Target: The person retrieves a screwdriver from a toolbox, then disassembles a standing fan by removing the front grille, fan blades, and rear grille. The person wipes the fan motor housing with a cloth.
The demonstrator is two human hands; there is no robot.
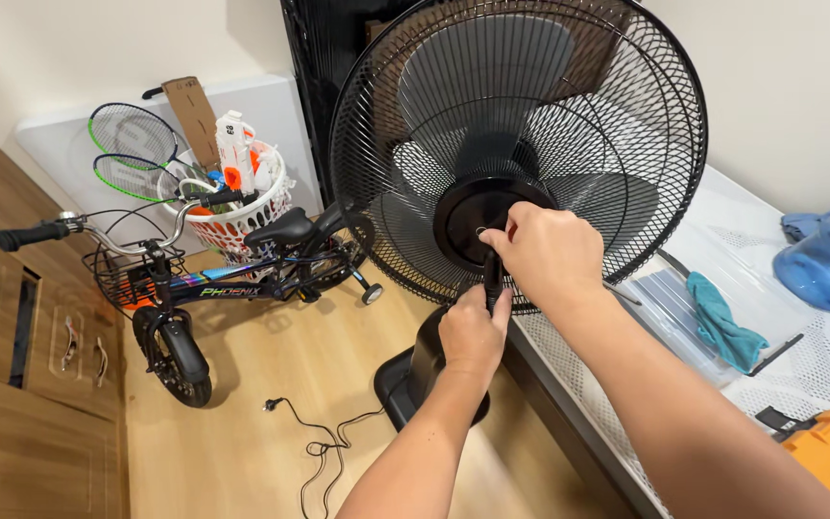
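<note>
One black fan point(516, 144) stands on the floor against the worktop point(626, 384). Two hands work at its grille: the right hand point(545, 252) pinches the centre cap, the left hand point(473, 332) grips a dark tool, mostly hidden. One bicycle point(194, 288), two rackets point(127, 144), one basket point(232, 221). The fan's base is partly covered.

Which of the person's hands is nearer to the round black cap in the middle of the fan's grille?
Right. The right hand has its fingertips on the round black cap of the fan grille. The left hand is lower, gripping a black handle just beneath the grille.
</note>
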